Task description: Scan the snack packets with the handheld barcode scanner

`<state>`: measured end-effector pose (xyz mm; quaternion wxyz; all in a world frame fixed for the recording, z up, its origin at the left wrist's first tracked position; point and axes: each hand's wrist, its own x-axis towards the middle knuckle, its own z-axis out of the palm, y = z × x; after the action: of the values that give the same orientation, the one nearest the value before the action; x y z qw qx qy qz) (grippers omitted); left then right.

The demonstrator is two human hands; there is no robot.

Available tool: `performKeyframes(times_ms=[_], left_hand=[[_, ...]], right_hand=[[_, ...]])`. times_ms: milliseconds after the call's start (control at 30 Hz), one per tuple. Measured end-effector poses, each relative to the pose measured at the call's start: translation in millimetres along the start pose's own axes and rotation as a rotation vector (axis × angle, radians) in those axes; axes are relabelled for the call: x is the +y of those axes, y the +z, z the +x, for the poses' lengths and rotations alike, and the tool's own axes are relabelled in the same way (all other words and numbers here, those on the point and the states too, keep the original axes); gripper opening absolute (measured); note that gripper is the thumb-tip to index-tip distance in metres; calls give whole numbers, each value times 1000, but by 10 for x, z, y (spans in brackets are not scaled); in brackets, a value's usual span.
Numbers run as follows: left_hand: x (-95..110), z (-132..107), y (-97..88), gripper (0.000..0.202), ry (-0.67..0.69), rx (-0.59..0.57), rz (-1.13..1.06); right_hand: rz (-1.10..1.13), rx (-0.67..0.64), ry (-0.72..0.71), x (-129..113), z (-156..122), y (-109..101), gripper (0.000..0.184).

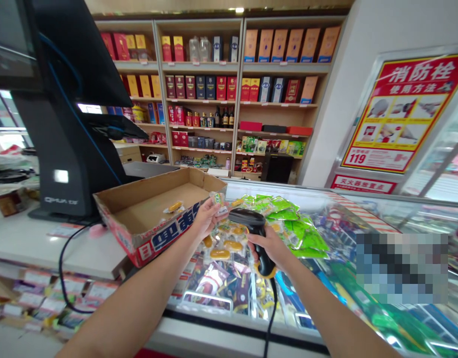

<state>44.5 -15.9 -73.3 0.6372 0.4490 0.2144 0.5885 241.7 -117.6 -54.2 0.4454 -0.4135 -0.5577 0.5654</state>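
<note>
Shelves [199,63] of boxed goods [295,45] fill the top of the frame, beyond our glass-topped display case [199,334]. At centre, our left hand [206,217] pinches a small clear packet [218,200] between its fingers; our right hand's [271,244] fingers wrap a black barcode scanner [255,226] just beside it. Yellow-filled packets [232,245] lie below.

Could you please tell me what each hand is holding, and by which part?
The right hand grips a black barcode scanner by its handle; the left hand pinches a small plastic packet, apparently near one edge.
</note>
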Motion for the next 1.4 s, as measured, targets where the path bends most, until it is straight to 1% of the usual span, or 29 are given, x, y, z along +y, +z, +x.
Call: performKeyframes(times_ms=[300, 467, 567, 633, 700, 733, 800, 900, 1000, 1067, 1100, 1167, 1200, 1233, 1267, 1300, 1333, 1400], left_hand=[[17, -4, 28, 54, -3, 35, 10], [13, -29, 46, 55, 12, 57, 11], [74, -55, 90, 53, 43, 80, 21], [170, -59, 125, 48, 90, 118, 36], [311, -44, 141, 42, 180, 198, 45], [394, -29, 136, 38, 242, 255, 49], [570, 7, 88, 33, 377, 399, 76], [808, 40, -57, 32, 547, 641, 182], [952, 10, -212, 38, 611, 844, 302], [986, -40, -270, 44, 645, 922, 404], [986, -67, -279, 46, 679, 935, 467], [957, -110, -257, 46, 760, 887, 572], [929, -124, -231, 44, 782, 825, 603], [893, -134, -199, 40, 773, 733, 629], [851, -140, -167, 36, 729, 623, 658], [802, -145, -139, 33, 651, 498, 706], [750, -151, -116, 30, 549, 360, 785], [642, -174, -96, 29, 314, 70, 1017]], right_hand=[[-26, -39, 10, 16, 0, -2, 24], [-36, -53, -32, 64, 29, -4, 26], [-31, -52, -59, 86, 58, 48, 28], [4, -26, -53, 58, 76, 114, 29], [57, -4, -39, -8, 98, 202, 28], [77, -1, -37, -51, 114, 251, 28], [88, -13, -47, -141, 163, 357, 28], [74, -47, -53, -242, 279, 531, 27], [92, -86, -41, -283, 399, 715, 27], [115, -97, -50, -286, 448, 821, 27], [125, -100, -56, -282, 459, 861, 26], [140, -103, -65, -270, 461, 900, 26], [145, -101, -62, -261, 453, 895, 27], [148, -95, -56, -252, 442, 874, 27], [151, -82, -50, -241, 429, 837, 27], [150, -66, -45, -230, 415, 786, 27], [148, -44, -42, -219, 401, 725, 27], [138, 8, -43, -196, 373, 584, 28]])
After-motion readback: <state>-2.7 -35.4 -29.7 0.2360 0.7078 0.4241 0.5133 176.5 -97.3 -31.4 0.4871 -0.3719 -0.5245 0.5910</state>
